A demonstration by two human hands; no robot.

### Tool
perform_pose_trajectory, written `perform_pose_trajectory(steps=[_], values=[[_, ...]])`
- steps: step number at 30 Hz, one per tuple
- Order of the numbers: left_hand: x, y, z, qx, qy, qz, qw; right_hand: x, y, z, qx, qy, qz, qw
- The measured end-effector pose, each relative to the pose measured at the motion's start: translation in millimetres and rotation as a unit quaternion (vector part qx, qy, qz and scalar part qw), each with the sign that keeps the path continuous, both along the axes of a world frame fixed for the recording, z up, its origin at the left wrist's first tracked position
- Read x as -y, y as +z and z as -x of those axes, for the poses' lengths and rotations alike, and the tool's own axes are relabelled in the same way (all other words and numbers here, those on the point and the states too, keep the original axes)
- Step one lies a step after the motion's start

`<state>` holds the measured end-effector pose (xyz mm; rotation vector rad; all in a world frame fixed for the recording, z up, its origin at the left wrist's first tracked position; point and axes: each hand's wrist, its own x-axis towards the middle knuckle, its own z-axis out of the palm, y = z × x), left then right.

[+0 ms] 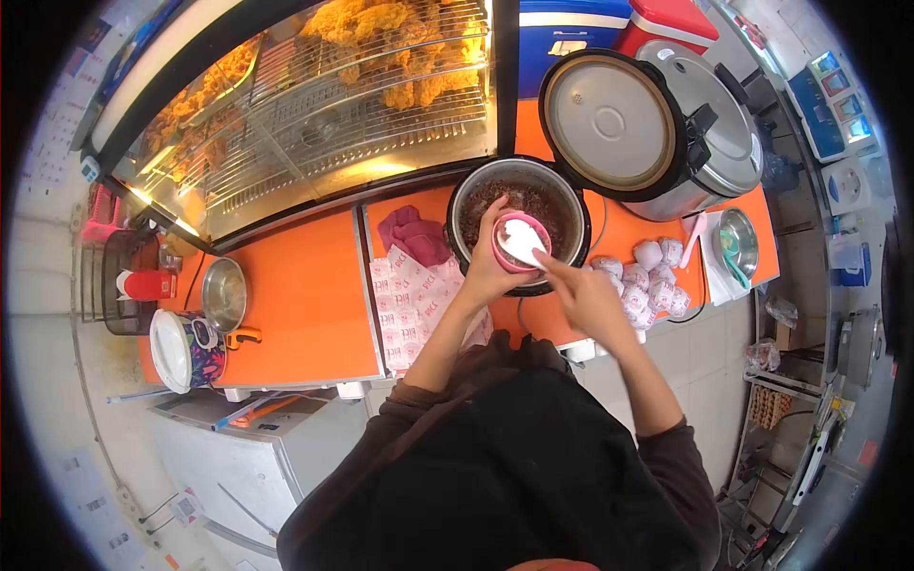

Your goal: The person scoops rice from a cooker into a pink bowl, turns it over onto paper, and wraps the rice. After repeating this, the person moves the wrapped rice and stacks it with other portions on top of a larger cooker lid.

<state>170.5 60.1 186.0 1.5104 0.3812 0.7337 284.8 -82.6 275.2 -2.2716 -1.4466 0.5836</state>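
Note:
My left hand (pixel 486 271) is wrapped around a small pink cup (pixel 514 267) and holds it above the open rice cooker (pixel 582 228). Closed on the handle of a white rice paddle (pixel 522 240), my right hand (pixel 583 297) presses the blade into the cup's mouth. The blade hides most of what is inside the cup. Reddish-brown rice (pixel 547 203) lies in the cooker's pot below. To the right of the pot sit several paper-wrapped rice portions (pixel 647 285) in a cluster. Printed wrapping papers (pixel 411 309) marked "RICE" are spread left of my left forearm.
A glass warmer (pixel 314 124) with fried chicken stands behind. The hinged cooker lid (pixel 609 124) is raised. A purple cloth (pixel 415 236), a steel bowl (pixel 225 293), a patterned tub (pixel 188 350) and a yellow cutter (pixel 244 336) lie leftward. At right, another steel bowl (pixel 738 238) holds a green utensil.

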Motion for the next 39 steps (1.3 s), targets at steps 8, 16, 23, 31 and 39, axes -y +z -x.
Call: perform_pose_trajectory(steps=[8, 16, 23, 31, 39], values=[[-11.3, 10.8, 3.2, 0.014, -0.041, 0.018, 0.999, -4.5, 31.5, 8.8, -0.013, 0.018, 0.014, 1.000], [-44.9, 3.1, 28.4, 0.020, 0.042, 0.063, 0.997, -33.3, 24.6, -72.4, 0.226, -0.004, 0.008, 0.974], [-47.8, 17.1, 46.7, 0.056, 0.066, 0.016, 0.996, -95.1, -119.0, -91.5, 0.341, 0.143, 0.115, 0.922], [-49.3, 6.0, 65.2, 0.052, 0.104, 0.011, 0.993, -124.7, -152.3, -76.6, 0.361, 0.311, 0.029, 0.879], [-41.1, 12.1, 54.5, 0.049, 0.137, 0.013, 0.989, -124.2, -151.0, -85.3, 0.106, 0.336, 0.119, 0.928]])
